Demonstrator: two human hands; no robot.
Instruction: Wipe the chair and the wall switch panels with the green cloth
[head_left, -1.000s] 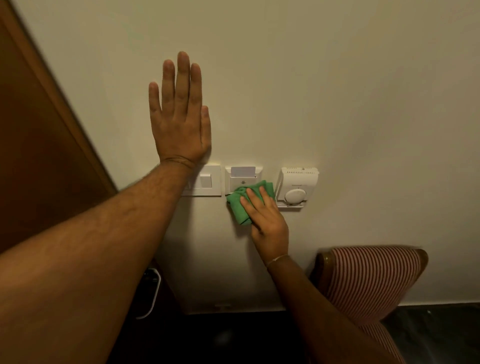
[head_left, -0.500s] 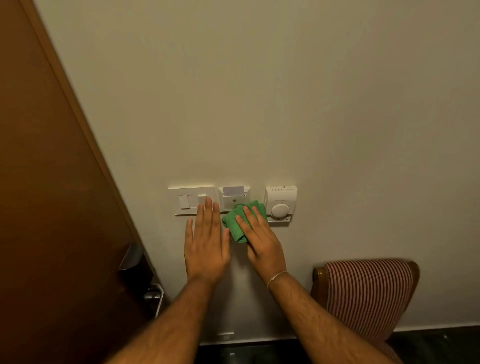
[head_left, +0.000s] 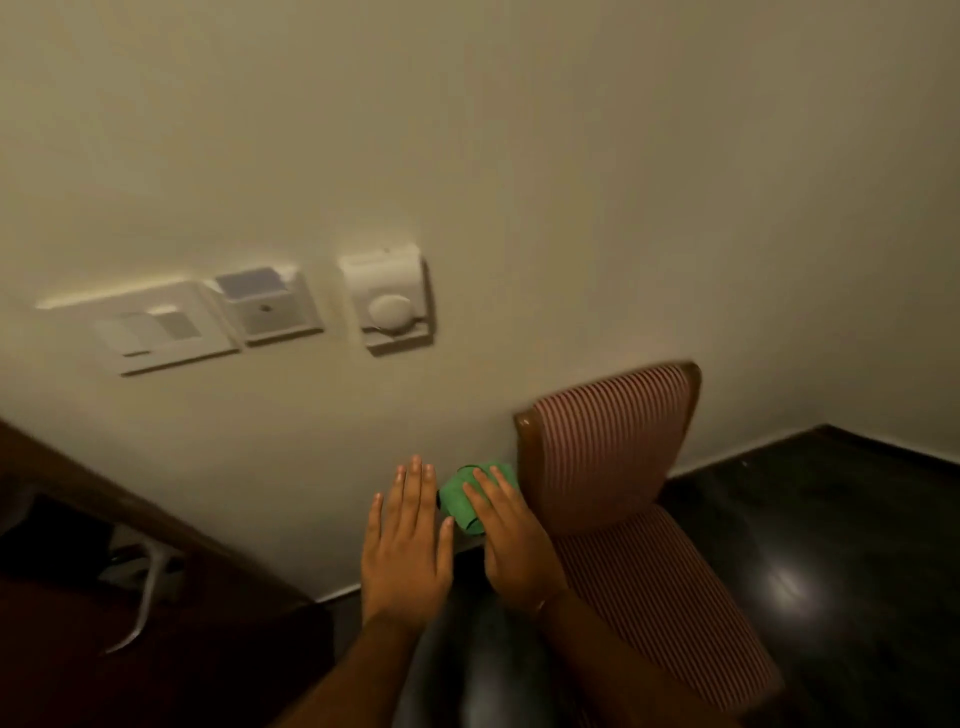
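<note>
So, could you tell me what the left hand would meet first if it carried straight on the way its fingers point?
Probably just bare wall: the left hand points up it, open and empty, towards the round-dial panel. Depth is unclear.

A hotel room is suggested by a key-card holder (head_left: 267, 306) set in a cream wall between a switch plate (head_left: 150, 327) and a dial thermostat (head_left: 389, 304). A wooden door with lever handle (head_left: 150, 587), striped chair (head_left: 618, 447) and dark polished floor (head_left: 831, 545) are seen.
</note>
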